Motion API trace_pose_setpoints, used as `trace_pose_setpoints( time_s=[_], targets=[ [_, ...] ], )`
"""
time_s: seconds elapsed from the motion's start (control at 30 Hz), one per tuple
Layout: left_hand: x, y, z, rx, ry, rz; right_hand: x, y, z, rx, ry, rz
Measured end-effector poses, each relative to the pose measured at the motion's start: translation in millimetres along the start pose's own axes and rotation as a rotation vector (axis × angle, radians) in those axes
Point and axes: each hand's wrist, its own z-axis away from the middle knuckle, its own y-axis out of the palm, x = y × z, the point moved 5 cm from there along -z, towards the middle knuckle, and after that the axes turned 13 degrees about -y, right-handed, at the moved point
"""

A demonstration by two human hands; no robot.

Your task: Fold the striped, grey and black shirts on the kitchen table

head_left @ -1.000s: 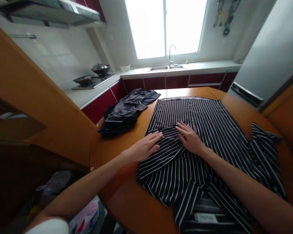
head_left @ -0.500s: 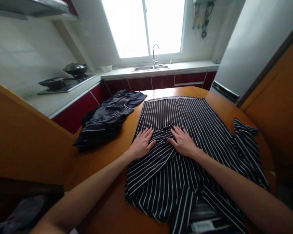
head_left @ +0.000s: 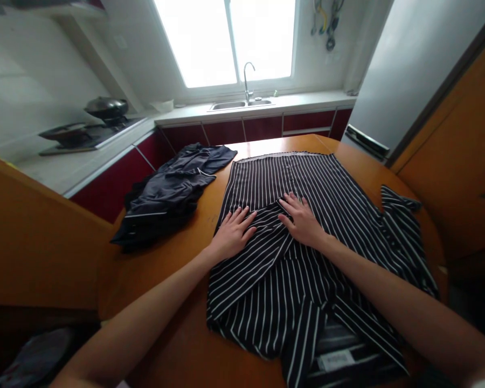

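Observation:
A black shirt with white stripes (head_left: 262,180) lies spread on the wooden table (head_left: 178,318), its collar and label toward me and its hem toward the window. The left sleeve is folded across the front of the shirt. My left hand (head_left: 233,233) rests flat on that sleeve near the shirt's left edge, fingers spread. Over the middle of the shirt, my right hand (head_left: 301,221) presses on the sleeve's cuff end, fingers extended. The other sleeve (head_left: 404,231) lies out to the right with its cuff bent up.
Dark folded clothes (head_left: 165,194) lie on the table's left side. Beyond stand a counter with a sink (head_left: 226,106), a stove with pans (head_left: 107,108), and a fridge (head_left: 412,75) on the right. Wooden panels flank the table.
The view has shifted slightly, so the room sits a little higher and further left. Both hands stay flat on the folded sleeve, with only slight movement.

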Motion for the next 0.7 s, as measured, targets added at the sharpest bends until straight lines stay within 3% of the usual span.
trace_pose_setpoints(
  time_s=[0.1,0.2,0.37,0.5,0.7],
  targets=[
    [-1,0.5,0,-0.007,0.001,-0.005,15,2,-2,0.053,-0.158,-0.075],
    [-1,0.8,-1,-0.018,0.006,-0.011,19,11,1,0.146,-0.21,-0.078],
    [0,1.9,-2,-0.01,0.002,-0.008,5,16,4,0.238,-0.077,0.003],
    [0,0.9,-1,-0.005,0.001,-0.005,-8,15,6,0.236,0.032,0.039],
    [-2,-2.8,0,0.004,0.0,-0.008,-14,17,6,0.216,0.081,0.046]
  ],
)
